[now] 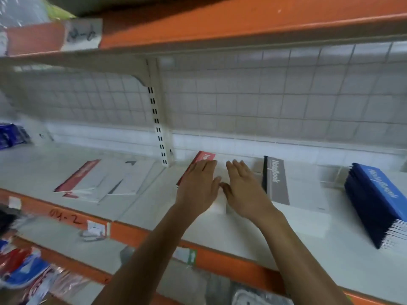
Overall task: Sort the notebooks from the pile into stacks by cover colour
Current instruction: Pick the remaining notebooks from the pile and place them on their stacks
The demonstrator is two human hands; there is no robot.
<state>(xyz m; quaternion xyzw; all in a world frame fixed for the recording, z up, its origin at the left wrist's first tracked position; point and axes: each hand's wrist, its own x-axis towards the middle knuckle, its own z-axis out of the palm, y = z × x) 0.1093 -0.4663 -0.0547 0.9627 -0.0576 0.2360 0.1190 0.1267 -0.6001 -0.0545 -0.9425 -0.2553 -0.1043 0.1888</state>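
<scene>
Two bare forearms are seen reaching in from the bottom edge, and at their ends the left hand (199,186) and the right hand (243,188) are held flat side by side, fingers straight and close together, thumbs nearly meeting, with nothing gripped by either. Beneath them a red-banded notebook (203,156) is laid on the white shelf (220,236), its band with white lettering showing past the left fingertips; the palms appear to be pressed on its white cover, though contact is left uncertain by the blur. Just beside the right hand a grey-banded notebook (278,183) is laid flat, printed "Notebook", its dark spine turned toward that hand. Further right, well apart, a blue stack (374,199) of notebooks is set, its many page edges fanned toward the front. To the left, beyond the slotted upright (156,124), a loose pile (103,179) of red-and-white notebooks is spread untidily. The shelf is fronted by an orange edge (231,264) marked by hand, and backed by a wire grid (275,95). An orange upper shelf (220,23) is seen overhead, blue packets (11,135) at far left, and wrapped goods (17,267) below.
</scene>
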